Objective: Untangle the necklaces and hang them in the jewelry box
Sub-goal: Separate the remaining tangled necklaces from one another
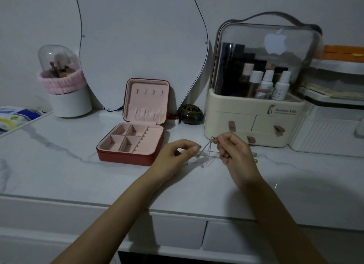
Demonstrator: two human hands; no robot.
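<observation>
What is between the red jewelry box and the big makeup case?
A small dark round pot sits between the jewelry box and the makeup case, by the mirror, in the head view.

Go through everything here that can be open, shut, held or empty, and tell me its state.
jewelry box: lid open, compartments and hooks empty
necklaces: held above the table, strung between both hands
left hand: pinching the chain
right hand: pinching the chain
cosmetics organizer: drawers shut, clear cover down
brush holder: dome closed
</observation>
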